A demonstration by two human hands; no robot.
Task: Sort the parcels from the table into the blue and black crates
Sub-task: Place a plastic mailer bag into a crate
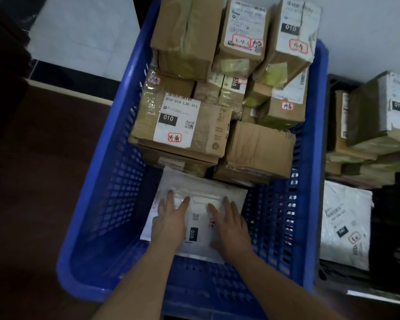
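Both hands (171,224) (229,224) flat on white parcel (200,241) in blue crate (97,204)

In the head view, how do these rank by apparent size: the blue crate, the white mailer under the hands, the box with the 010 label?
1. blue crate
2. white mailer, partly hidden by the hands
3. box with the 010 label, unsure: it looks alike in size.

Both hands, left hand (170,221) and right hand (229,224), press flat with straight fingers on a white mailer (201,199) inside the blue crate (106,204), beside stacked cardboard boxes (185,125).
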